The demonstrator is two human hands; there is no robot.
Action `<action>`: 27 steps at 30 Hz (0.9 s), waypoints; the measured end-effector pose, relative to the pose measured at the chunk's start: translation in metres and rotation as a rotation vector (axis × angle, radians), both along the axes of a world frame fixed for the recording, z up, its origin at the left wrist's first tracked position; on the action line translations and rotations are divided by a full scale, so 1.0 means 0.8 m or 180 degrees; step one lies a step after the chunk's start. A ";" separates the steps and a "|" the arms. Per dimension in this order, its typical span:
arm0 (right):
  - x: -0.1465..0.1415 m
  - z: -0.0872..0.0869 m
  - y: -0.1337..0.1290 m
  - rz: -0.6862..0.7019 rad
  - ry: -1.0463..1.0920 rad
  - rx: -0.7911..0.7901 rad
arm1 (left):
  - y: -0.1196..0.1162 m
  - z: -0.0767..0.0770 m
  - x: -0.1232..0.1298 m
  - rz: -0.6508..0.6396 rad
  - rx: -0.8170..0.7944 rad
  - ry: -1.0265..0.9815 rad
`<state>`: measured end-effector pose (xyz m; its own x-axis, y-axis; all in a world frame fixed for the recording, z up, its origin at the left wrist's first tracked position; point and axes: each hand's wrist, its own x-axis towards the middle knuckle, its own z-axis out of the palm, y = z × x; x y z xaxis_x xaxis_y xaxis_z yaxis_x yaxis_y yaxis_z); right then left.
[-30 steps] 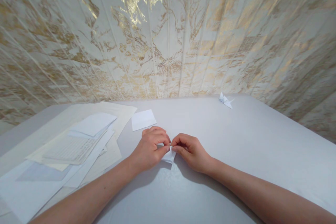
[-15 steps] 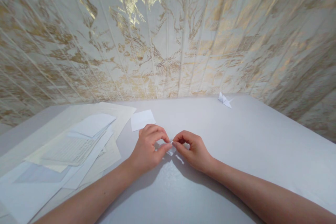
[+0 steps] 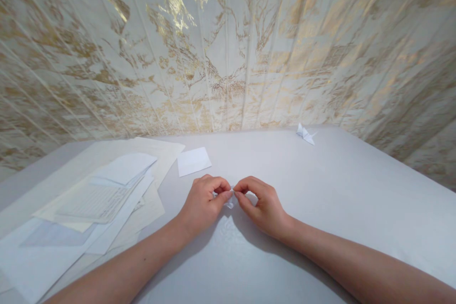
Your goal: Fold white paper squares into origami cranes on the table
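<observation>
Between my fingertips, just above the table, is a small piece of folded white paper (image 3: 230, 203), mostly covered by the fingers. My left hand (image 3: 208, 199) pinches it from the left with thumb and forefinger. From the other side my right hand (image 3: 259, 202) pinches it too, the tips of both hands nearly meeting. The paper's exact shape is hidden. Beyond the left hand a white paper square (image 3: 194, 161) lies flat. A folded white paper crane (image 3: 305, 134) rests near the back edge, to the right.
On the left side of the white table (image 3: 338, 190) lies a spread of overlapping white and cream sheets (image 3: 124, 204), one with printed or written lines. A wall with a gold pattern (image 3: 228, 57) rises right behind the table.
My left fingers have drawn closer together and lowered slightly around the folded paper. The right hand keeps nearly the same place and pinch.
</observation>
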<state>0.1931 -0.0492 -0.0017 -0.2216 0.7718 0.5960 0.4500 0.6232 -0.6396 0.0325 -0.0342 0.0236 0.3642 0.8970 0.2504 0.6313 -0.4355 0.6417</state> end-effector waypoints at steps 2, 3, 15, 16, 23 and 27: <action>0.000 0.000 0.000 -0.0017 0.0002 0.0037 | 0.001 -0.001 0.001 0.0012 -0.0095 -0.0143; 0.000 -0.001 0.000 -0.0025 0.0000 0.0055 | 0.001 -0.001 0.002 0.0026 -0.0097 -0.0191; 0.004 -0.004 0.006 -0.0268 -0.0023 -0.0401 | 0.001 -0.006 0.000 -0.0064 0.0164 0.0078; 0.005 -0.004 0.008 -0.0355 0.0087 -0.0499 | 0.003 -0.007 -0.001 -0.0059 0.0133 0.0076; 0.006 -0.004 0.012 -0.0483 0.0674 -0.1097 | 0.005 -0.010 -0.005 0.0079 0.0435 0.0048; 0.003 -0.003 0.010 -0.0556 0.0890 -0.1224 | 0.003 -0.013 -0.005 0.0202 0.0798 0.0005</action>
<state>0.1958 -0.0411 -0.0044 0.0579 0.9584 0.2795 0.3054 0.2495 -0.9190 0.0283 -0.0320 0.0134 0.3098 0.8280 0.4673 0.6633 -0.5404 0.5178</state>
